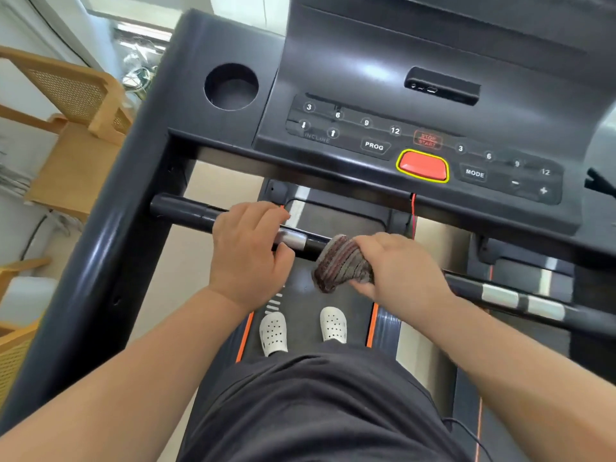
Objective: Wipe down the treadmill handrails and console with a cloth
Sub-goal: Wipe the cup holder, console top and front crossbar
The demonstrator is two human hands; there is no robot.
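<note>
A black front handrail with silver sensor bands runs across the treadmill below the console. My left hand grips this bar just left of a silver band. My right hand holds a bunched brown striped cloth wrapped over the bar near its middle. The console carries numbered buttons, PROG and MODE keys and a red safety key. A thick black side handrail slopes down on the left.
A round cup holder sits at the console's left. A red cord hangs from the safety key. White shoes stand on the belt below. Wooden furniture stands to the left of the treadmill.
</note>
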